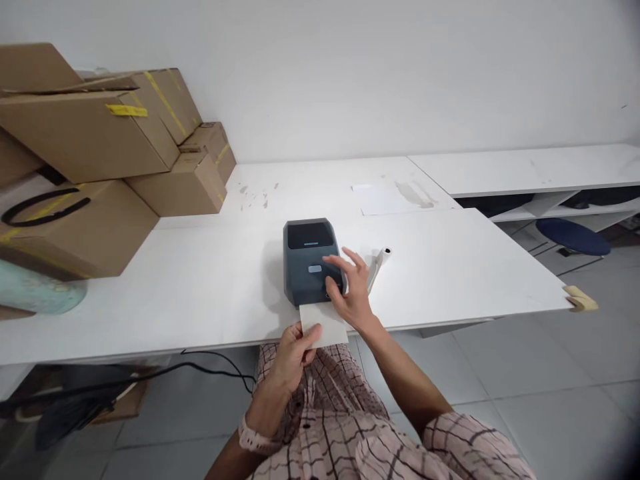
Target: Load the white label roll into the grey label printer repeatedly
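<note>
A dark grey label printer (306, 283) stands on the white table near its front edge, with a pale button on top. Out of its front comes a piece of white label paper (333, 325). My left hand (295, 353) pinches the left side of this paper, thumb on top. Over the printer's front right corner is my right hand (353, 290), its fingers spread and thumb near the corner; whether the thumb touches the printer I cannot tell. Just right of that hand lies a thin white roll (381, 261) with a dark hollow end.
Cardboard boxes (90, 133) with yellow tape are stacked on the left, beside a mint-green cylinder (45, 293). A white sheet (377, 200) lies toward the back. Black cables (200, 367) hang below the front edge. A blue stool (573, 237) stands at right.
</note>
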{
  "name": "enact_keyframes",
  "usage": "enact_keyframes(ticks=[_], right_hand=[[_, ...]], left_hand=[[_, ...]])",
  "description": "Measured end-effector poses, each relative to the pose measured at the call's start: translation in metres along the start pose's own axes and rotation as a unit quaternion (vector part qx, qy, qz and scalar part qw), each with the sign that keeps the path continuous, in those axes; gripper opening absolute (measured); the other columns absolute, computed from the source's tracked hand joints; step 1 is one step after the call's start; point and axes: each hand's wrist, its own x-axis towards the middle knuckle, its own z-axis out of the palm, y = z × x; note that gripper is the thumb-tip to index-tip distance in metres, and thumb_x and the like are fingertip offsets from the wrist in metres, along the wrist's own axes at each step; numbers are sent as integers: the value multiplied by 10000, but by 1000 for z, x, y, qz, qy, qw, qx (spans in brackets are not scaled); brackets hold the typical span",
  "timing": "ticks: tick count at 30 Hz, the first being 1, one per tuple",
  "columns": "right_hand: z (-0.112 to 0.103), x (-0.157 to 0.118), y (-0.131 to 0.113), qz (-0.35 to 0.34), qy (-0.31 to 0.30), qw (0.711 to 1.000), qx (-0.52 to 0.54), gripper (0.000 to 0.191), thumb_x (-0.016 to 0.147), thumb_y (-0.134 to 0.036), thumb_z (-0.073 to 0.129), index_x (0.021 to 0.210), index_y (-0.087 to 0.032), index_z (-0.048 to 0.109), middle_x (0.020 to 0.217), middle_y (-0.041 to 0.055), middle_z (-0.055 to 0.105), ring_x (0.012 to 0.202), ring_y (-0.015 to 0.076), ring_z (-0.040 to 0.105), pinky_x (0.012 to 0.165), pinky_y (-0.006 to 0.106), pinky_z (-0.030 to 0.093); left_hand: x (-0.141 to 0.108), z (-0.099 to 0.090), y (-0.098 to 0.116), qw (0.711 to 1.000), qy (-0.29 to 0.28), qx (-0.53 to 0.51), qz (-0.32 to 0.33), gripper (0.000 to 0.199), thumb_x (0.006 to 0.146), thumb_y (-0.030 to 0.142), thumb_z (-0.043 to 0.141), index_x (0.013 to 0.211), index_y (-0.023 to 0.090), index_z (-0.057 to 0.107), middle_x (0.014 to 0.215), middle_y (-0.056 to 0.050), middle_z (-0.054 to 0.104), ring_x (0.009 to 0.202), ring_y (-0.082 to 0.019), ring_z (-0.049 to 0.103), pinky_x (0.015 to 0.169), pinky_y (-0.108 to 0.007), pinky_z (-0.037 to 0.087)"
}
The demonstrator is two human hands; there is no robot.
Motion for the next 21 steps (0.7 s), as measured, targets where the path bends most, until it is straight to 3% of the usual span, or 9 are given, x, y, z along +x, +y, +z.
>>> enact_keyframes(ticks=[3, 7, 10, 12, 14, 16, 18, 21], right_hand=[[-2, 6, -10, -95, -81, 988, -86, 542, 953, -298, 561, 1475, -303, 412, 1195, 37, 753, 1380, 297, 522, 1229, 597, 215], [5, 6, -23, -111, -114, 974, -162, 459, 987, -321, 519, 1437, -251, 464, 1210, 89, 745, 1262, 285, 624, 1193, 538, 306], [9, 5, -29, -110, -125, 969, -180, 345, 990, -311, 509, 1323, -236, 562, 1196, 112, 741, 1195, 278, 662, 1143, 511, 385], [9, 4, -29, -100, -127, 974, -159, 291, 980, -321, 532, 1256, -256, 600, 1173, 98, 745, 1185, 283, 664, 1146, 530, 388], [7, 0, -25, -71, -105, 987, -102, 279, 969, -339, 559, 1238, -285, 606, 1180, 78, 736, 1214, 289, 647, 1159, 557, 380], [5, -9, -19, 1, -41, 999, -21, 354, 971, -375, 561, 1318, -307, 563, 1316, 84, 669, 1309, 296, 583, 1162, 566, 392], [5, -21, -11, 103, 26, 993, 58, 467, 993, -430, 519, 1444, -326, 465, 1493, 90, 535, 1418, 296, 481, 1168, 567, 402], [9, -34, -2, 196, 34, 971, 131, 560, 1017, -516, 440, 1542, -337, 357, 1625, 67, 384, 1511, 288, 352, 1220, 571, 336]], left_hand=[[-1, 0, -1, 1000, 17, 22, 15, 531, 571, 621, 846, 663, 164, 591, 494, 68, 440, 423, -42, 267, 423, -221, 172], [1, -8, -11, 994, 37, 91, 48, 546, 639, 666, 787, 613, 179, 543, 468, 70, 394, 448, -66, 300, 443, -222, 225], [6, -15, -8, 973, 124, 135, 143, 503, 766, 658, 693, 649, 194, 538, 552, 38, 485, 532, -105, 441, 504, -231, 367], [13, -20, 0, 938, 202, 151, 236, 421, 854, 623, 625, 870, 202, 644, 827, -33, 669, 772, -165, 621, 680, -271, 507], [23, -23, 10, 911, 235, 170, 294, 485, 924, 587, 557, 1254, 235, 613, 1300, -110, 654, 1184, -235, 624, 935, -334, 529], [35, -24, 16, 914, 203, 194, 293, 616, 970, 573, 486, 1509, 280, 420, 1611, -114, 411, 1465, -265, 427, 1098, -371, 468], [45, -24, 18, 927, 146, 212, 274, 668, 1001, 577, 398, 1598, 306, 271, 1693, -80, 265, 1541, -260, 304, 1159, -376, 433], [55, -23, 13, 923, 109, 225, 292, 688, 1016, 595, 291, 1626, 291, 201, 1704, -66, 230, 1559, -244, 252, 1211, -388, 383]])
